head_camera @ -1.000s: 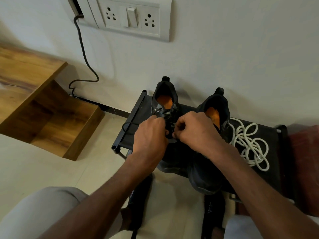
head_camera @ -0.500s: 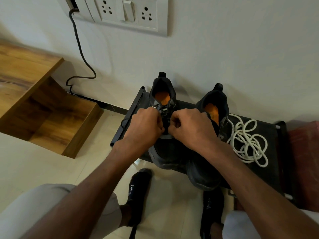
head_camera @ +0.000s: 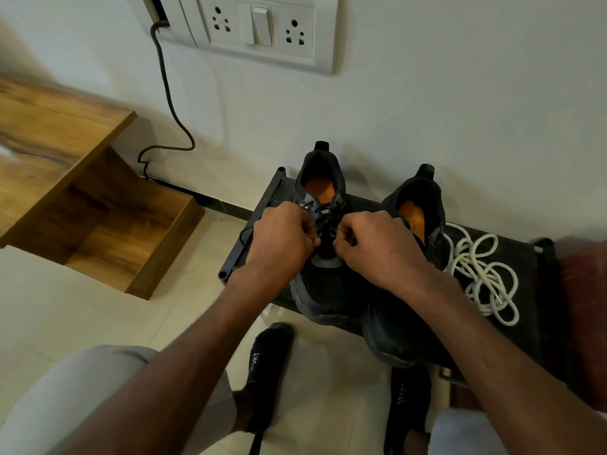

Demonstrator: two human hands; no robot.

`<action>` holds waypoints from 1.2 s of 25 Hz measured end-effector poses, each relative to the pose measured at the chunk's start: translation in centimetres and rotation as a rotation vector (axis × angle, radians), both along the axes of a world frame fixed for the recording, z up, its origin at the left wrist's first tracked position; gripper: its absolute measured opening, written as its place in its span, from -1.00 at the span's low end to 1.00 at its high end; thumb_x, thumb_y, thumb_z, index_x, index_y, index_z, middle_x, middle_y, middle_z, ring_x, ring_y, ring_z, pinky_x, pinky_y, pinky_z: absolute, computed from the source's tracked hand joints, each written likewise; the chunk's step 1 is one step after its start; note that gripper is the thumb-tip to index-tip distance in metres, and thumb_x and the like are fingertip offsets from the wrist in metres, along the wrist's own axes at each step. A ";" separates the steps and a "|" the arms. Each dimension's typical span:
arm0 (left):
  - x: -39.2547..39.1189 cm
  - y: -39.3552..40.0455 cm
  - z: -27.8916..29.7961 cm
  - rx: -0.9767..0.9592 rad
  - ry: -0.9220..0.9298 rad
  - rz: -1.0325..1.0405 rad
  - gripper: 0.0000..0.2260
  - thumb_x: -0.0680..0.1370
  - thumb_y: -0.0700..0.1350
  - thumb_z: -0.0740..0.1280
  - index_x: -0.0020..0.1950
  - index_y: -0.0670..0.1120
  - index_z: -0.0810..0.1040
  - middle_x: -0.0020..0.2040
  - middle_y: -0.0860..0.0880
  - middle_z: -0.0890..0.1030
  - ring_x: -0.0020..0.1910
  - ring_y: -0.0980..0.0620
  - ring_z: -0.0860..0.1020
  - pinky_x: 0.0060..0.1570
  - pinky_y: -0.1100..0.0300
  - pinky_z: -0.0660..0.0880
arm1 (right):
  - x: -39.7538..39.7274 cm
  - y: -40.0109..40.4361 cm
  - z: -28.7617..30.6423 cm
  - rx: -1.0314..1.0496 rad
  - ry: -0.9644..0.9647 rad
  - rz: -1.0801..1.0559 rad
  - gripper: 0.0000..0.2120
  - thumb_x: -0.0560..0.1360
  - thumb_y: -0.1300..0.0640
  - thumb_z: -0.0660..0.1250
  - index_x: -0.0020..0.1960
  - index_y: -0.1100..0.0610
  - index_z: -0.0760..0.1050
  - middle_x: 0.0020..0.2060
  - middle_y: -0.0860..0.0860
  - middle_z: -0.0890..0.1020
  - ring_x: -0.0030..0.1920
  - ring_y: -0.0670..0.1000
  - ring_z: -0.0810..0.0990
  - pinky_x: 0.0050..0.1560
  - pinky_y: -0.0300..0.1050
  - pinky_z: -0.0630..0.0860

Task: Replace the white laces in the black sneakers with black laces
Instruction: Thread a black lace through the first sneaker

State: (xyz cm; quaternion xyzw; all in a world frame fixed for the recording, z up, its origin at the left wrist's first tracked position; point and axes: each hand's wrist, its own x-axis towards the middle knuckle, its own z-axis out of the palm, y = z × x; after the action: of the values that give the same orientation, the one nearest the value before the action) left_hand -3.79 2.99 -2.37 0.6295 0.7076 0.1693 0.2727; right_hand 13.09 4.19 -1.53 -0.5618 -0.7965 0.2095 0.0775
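Observation:
Two black sneakers with orange insoles stand on a low black rack [head_camera: 512, 247], heels to the wall. My left hand [head_camera: 282, 239] and my right hand [head_camera: 371, 241] hover over the left sneaker [head_camera: 320, 178], fingers curled, each pinching a strand of the black lace [head_camera: 325, 221] at the upper eyelets. A loop of that lace hangs off the left edge. The right sneaker [head_camera: 417, 205] sits beside it, its front hidden by my right forearm. The removed white laces [head_camera: 483, 274] lie in a tangled heap on the rack at the right.
A wooden stepped shelf [head_camera: 82, 192] stands at the left. A black cable [head_camera: 167, 103] runs down from a wall socket panel [head_camera: 262, 27]. My socked feet [head_camera: 266, 366] rest on the tiled floor below the rack. A reddish cushion [head_camera: 584, 290] borders the rack's right end.
My hands have drawn slightly apart and moved a little toward the heel of the left sneaker, pulling the black lace. The camera has tilted, shifting the scene in the view.

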 end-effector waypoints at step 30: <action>-0.5 0.7 0.3 -0.069 0.036 -0.120 -0.92 0.56 -0.17 0.47 -0.01 -0.10 0.59 -0.14 0.01 0.59 -0.17 0.09 0.55 -0.29 0.32 0.36 | -1.0 -0.4 -0.8 0.067 0.021 -0.044 -0.89 0.68 -0.03 0.22 0.06 -0.02 0.47 -0.19 -0.11 0.60 -0.23 -0.06 0.60 -0.15 -0.01 0.56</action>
State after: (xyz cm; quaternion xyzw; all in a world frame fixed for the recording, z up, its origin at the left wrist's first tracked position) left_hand -4.27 3.72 -2.08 0.6641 0.6787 0.1169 0.2910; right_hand 12.12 3.81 -2.30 -0.5739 -0.7898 0.1868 0.1092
